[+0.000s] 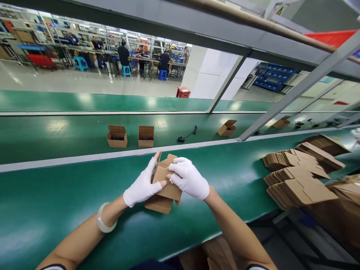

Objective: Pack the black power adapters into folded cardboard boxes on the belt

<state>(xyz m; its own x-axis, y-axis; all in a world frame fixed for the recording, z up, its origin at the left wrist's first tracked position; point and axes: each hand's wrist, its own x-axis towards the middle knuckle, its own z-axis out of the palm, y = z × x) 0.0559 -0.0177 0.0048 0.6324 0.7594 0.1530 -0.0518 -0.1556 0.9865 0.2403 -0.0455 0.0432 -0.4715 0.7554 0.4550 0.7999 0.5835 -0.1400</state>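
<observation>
Between my two white-gloved hands is a small brown cardboard box (169, 192), partly folded, with flaps sticking out at its top and bottom. My left hand (144, 186) grips its left side, thumb across the front panel and fingers behind a raised flap. From the right, my right hand (189, 178) closes on the upper edge, its bare fingertips on the cardboard near a flap. The box is tilted just above the green work surface (92, 195). What lies inside it is hidden.
Open boxes (117, 137) holding dark items, and a black adapter with its cable (181, 139), sit on the green belt (84, 129) beyond a white rail. Stacks of flat cardboard (303, 191) lie right. A grey metal post (298, 90) slants up at right. People (123, 54) work far back.
</observation>
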